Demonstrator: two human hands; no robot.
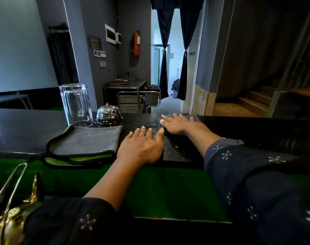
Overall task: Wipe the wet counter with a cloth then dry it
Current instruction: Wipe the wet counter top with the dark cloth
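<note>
Centre frame: left hand (141, 147) lies flat, fingers spread, on the wet black counter (173, 149). Right hand (177, 123) presses flat on a grey cloth (195, 118) (mostly hidden). Folded cloth (87, 140) sits left of centre.

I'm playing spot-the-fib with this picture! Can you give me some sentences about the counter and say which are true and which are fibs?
1. The glass stands upside down on the counter. True.
2. The left hand is holding the folded cloth. False: it lies flat on the counter beside the cloth, fingers straight.
3. A bell sits just right of the glass. True.
4. The right hand is curled into a fist. False: its fingers are spread flat, resting on what looks like a dark cloth at the counter's far edge.
5. There are water drops on the counter between the hands. True.
</note>
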